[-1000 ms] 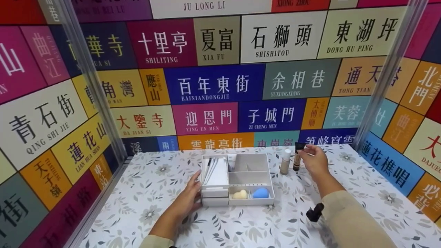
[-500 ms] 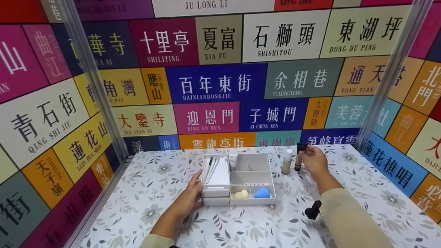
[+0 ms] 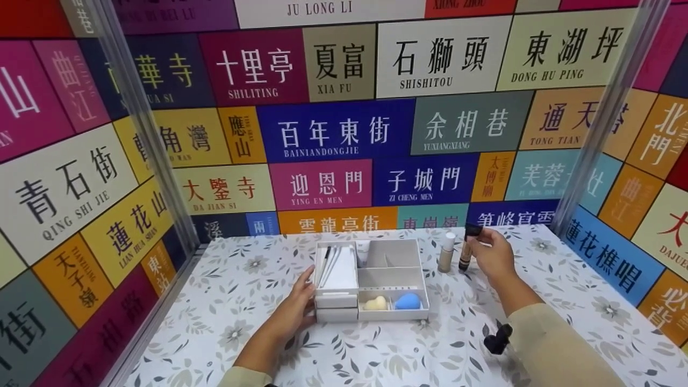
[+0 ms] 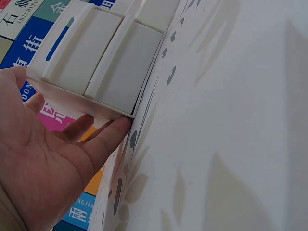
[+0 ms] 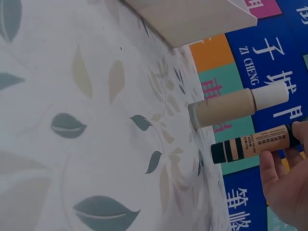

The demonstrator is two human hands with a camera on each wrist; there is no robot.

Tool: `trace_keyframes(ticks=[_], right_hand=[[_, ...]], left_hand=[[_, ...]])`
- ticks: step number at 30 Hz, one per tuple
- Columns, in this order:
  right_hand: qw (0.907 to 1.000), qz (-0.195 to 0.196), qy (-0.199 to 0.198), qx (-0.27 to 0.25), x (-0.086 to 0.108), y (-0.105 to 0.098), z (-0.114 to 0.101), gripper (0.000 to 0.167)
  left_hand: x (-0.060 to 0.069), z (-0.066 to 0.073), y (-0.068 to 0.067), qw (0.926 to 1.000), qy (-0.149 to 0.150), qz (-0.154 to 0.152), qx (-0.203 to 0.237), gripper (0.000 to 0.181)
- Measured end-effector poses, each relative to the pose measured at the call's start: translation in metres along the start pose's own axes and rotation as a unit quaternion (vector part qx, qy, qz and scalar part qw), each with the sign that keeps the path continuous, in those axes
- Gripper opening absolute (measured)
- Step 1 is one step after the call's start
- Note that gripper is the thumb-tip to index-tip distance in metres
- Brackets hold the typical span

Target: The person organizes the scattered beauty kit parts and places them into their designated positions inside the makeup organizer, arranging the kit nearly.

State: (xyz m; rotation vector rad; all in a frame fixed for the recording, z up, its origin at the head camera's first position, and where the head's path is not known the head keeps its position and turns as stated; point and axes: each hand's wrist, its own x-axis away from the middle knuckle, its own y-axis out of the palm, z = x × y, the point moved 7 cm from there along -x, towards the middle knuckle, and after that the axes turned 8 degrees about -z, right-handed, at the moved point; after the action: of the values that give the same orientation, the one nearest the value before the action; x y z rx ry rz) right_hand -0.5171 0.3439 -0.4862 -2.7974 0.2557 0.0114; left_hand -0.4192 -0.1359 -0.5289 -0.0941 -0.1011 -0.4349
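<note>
A concealer tube (image 3: 466,255), beige with a black cap and black bottom end, is pinched near its cap by my right hand (image 3: 495,254). In the right wrist view the tube (image 5: 250,146) stands nearly upright; I cannot tell whether its bottom touches the table. Just left of it stands a beige bottle with a white cap (image 3: 446,253). My left hand (image 3: 290,309) touches the left side of a white organizer box (image 3: 422,279). The left wrist view shows its fingers (image 4: 108,137) extended along the side wall, by the drawer fronts (image 4: 127,67).
Thin brushes (image 3: 329,264) lie on top of the organizer's left part. A white tube (image 3: 363,252) stands in a rear compartment. A cream sponge (image 3: 375,303) and a blue sponge (image 3: 407,301) sit in the front compartments. Behind the patterned table (image 3: 258,269) rises a wall of coloured signs (image 3: 322,129).
My right hand has shifted slightly right and toward me with the concealer tube, away from the bottle. The left hand stays against the organizer.
</note>
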Motion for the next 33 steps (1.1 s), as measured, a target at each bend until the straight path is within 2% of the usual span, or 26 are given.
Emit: trace_keyframes(ticks=[10, 18, 27, 33], right_hand=[[0.9999, -0.004, -0.009, -0.004, 0.02, 0.006, -0.011, 0.056], [0.9989, -0.008, -0.041, -0.022, 0.031, 0.015, -0.028, 0.048], [0.9956, -0.044, -0.068, -0.048, 0.045, 0.034, -0.056, 0.059], [0.9929, -0.054, -0.077, -0.074, 0.05, 0.044, -0.066, 0.055]], left_hand=[[0.0, 0.0, 0.0, 0.9999, -0.011, 0.0, -0.002, 0.061], [0.001, 0.0, 0.0, 0.9999, 0.005, -0.009, -0.013, 0.061], [-0.001, -0.002, -0.001, 1.0, -0.004, -0.005, -0.003, 0.06], [-0.002, -0.003, -0.001, 1.0, 0.0, -0.008, -0.002, 0.062]])
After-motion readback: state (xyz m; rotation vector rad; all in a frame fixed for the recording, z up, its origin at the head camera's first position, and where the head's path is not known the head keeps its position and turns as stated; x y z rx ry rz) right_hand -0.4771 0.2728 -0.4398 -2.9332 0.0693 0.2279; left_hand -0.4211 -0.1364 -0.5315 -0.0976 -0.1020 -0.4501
